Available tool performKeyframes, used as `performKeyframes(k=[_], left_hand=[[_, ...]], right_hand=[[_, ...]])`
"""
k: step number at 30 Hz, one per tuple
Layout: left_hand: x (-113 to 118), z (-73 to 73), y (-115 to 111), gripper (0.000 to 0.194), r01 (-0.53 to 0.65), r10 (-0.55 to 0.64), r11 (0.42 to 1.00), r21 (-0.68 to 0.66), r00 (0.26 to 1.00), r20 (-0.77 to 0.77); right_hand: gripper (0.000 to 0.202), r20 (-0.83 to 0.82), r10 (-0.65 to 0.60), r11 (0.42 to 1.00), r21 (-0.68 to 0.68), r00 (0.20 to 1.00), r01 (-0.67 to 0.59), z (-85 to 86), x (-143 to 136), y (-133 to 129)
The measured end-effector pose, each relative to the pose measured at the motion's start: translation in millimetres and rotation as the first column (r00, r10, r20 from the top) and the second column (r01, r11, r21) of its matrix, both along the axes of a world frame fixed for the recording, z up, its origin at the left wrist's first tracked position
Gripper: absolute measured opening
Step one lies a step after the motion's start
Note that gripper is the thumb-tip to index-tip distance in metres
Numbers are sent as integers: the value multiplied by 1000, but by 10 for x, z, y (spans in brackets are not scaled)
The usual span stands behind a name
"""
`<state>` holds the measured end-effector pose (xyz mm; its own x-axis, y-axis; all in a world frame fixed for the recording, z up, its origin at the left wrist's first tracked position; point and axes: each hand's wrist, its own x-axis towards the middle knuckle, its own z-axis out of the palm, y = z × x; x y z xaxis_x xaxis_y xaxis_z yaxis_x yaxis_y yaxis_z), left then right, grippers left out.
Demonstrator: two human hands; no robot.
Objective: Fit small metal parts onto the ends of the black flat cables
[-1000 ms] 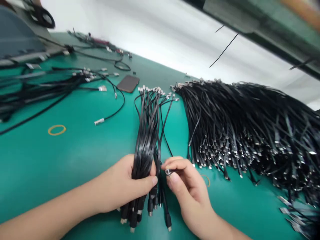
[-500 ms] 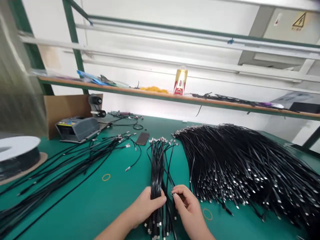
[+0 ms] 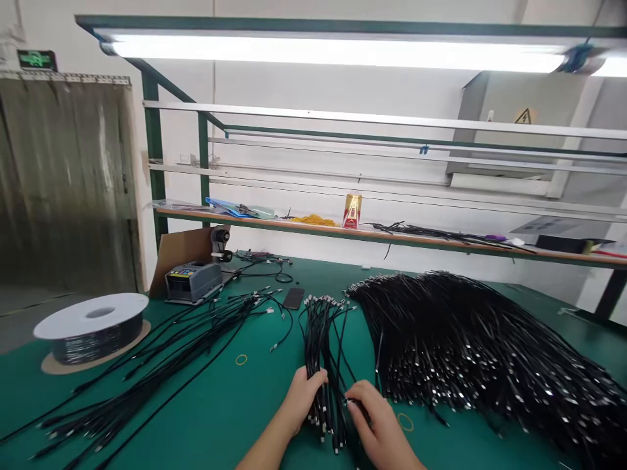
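Note:
A bundle of black cables (image 3: pixel 317 339) with silvery connector ends lies upright in the picture on the green table. My left hand (image 3: pixel 304 395) is wrapped round the lower part of this bundle, thumb across the front. Just right of it, my right hand (image 3: pixel 369 418) pinches a thin black cable near its end, fingers curled. Several loose cable ends hang below my left hand. A large pile of black cables (image 3: pixel 441 326) fans out to the right, and a looser group of cables (image 3: pixel 196 352) spreads to the left.
A white spool (image 3: pixel 93 320) stands at the left. Behind it are a grey tape dispenser (image 3: pixel 193 282) and a cardboard sheet (image 3: pixel 171 251). A dark phone (image 3: pixel 294 298) lies beyond the bundle. Rubber bands (image 3: pixel 241 360) lie on the green table (image 3: pixel 220 418). A shelf (image 3: pixel 274 224) crosses the back.
The camera view has tilted up and shifted left, showing the lamp and curtain. Both hands keep their holds, with my right hand slightly farther from the bundle.

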<state>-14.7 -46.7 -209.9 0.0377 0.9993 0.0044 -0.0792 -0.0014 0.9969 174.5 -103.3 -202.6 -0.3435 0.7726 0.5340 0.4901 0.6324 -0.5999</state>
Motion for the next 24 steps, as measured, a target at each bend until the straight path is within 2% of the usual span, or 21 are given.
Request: performKeyframes(k=[4,7,12,16,19,24], left_hand=[[14,-59,32,26,-23,24,999,30,999,-40],[17,-77,58,27,-23,25,999,44,998,-59],[24,-33,35,31,-22,23,1000,16,1000,-11],[29,23,-33,36,-14,18,999,-31,994,111],[13,41,-55,49,33,-19,997,-64,977,213],[-22,18,-2,59,110,-68,987,-119,947,313]], right_hand=[[14,210,89,994,-82,974,-73,-56,-58,-172],[10,251,65,995,-90,966,-44,-60,-101,-247],[10,223,-30,996,-78,974,49,-61,-113,-249],[13,210,-41,997,-58,977,54,-110,-105,-164],[19,189,-35,997,-57,981,47,-166,-86,-103],[31,-17,-99,985,-144,995,96,-226,-36,-122]])
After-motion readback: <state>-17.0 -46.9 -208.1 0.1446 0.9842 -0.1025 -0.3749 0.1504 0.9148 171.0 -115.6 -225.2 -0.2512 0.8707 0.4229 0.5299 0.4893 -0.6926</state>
